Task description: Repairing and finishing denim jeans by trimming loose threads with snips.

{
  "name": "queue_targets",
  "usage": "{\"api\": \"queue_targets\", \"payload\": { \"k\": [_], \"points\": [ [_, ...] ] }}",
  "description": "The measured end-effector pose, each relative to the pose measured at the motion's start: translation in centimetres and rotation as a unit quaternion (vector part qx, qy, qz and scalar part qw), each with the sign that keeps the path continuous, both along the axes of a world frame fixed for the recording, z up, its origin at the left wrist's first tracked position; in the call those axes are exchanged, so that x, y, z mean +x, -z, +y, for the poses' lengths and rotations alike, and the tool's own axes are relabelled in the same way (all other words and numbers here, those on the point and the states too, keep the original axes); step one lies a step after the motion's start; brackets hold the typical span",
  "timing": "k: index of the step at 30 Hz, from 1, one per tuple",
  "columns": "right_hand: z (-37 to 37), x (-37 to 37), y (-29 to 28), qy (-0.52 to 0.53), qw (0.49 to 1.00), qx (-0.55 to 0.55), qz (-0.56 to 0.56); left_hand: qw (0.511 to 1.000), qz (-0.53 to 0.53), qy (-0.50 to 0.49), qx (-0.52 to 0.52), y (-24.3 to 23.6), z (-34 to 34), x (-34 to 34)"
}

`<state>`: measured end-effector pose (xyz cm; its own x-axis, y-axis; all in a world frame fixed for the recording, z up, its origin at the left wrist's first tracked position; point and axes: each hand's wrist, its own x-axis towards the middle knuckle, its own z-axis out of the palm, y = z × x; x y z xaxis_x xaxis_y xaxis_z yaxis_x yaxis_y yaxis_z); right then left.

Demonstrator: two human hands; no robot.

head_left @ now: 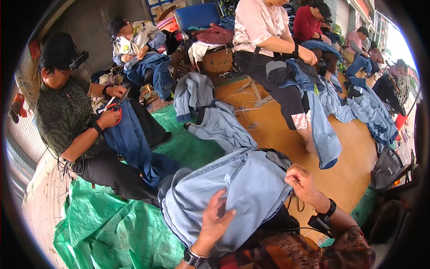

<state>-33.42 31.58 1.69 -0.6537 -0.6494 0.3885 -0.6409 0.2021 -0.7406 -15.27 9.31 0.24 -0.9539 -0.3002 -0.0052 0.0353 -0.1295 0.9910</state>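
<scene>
A light-blue pair of jeans (pixel 251 184) lies spread over my lap, its dark waistband edge at the upper right. My left hand (pixel 216 219) is open over the lower part of the denim, thumb and fingers apart, holding nothing. Beside the waistband end, my right hand (pixel 303 181) is raised with its fingers curled together in a pinch. Whatever is between those fingertips, if anything, is too small to make out. Both wrists wear dark straps.
A person at left holds red-handled scissors (pixel 117 112) at dark-blue jeans (pixel 134 139). Another light-blue garment (pixel 224 125) lies just beyond my lap. Green sheeting (pixel 112 224) covers the ground at left; an orange-brown board (pixel 354 148) lies at right. Several people sit around with denim.
</scene>
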Motion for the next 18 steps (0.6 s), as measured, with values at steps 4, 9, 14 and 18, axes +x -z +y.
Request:
{"api": "queue_targets", "payload": {
  "k": [4,9,14,18],
  "points": [
    [8.5,-2.7,3.2,0.150,0.970,0.183,0.052,0.944,0.026,-0.130,-0.302,-2.4,-2.9,0.7],
    [14.7,-2.0,6.6,0.239,0.913,0.328,0.032,0.837,0.004,-0.264,-0.479,-2.3,-9.0,1.9],
    [13.2,-0.9,5.9,0.278,0.918,0.284,0.009,0.745,-0.048,-0.260,-0.612,1.6,-12.4,5.0],
    [6.9,-0.2,2.3,0.199,0.970,0.128,0.054,0.845,-0.151,-0.229,-0.460,3.2,-13.3,5.6]
  ]
}}
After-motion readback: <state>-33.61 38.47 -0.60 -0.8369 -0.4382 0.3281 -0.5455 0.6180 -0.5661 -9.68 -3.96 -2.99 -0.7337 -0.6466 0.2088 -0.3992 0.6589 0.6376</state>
